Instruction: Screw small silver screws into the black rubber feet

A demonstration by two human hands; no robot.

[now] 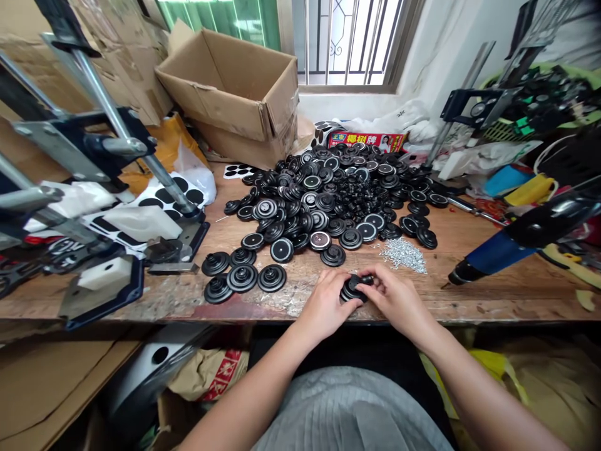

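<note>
1. Two bare hands meet at the front edge of the wooden workbench [451, 300], around one stepped black disc [353, 288], which lies near that edge, to the left of the screws.
2. The person's left hand [328, 299] curls about the disc's left side, thumb and fingers parted with the disc between them.
3. The right hand [390, 293] has its thumb on or against the disc's right side; its fingertips are bunched close at a small dark part [367, 280], though whether they pinch it cannot be told.
4. Five finished-looking black discs [242, 277] lie in a loose cluster to the left of the hands, knob side up.
5. Many more form a broad heap [300, 194] beyond the hands, some showing pale rings, with small black pieces [359, 195] among them.
6. Silvery screws [404, 255] lie in a small pile just beyond the right hand.
7. To the right, a blue and black power screwdriver [498, 252] slants down, its tip near the bench top.
8. An open cardboard box [230, 94] stands behind the heap, by the barred window [350, 44]; metal press stands [110, 125] occupy the left side.
</note>
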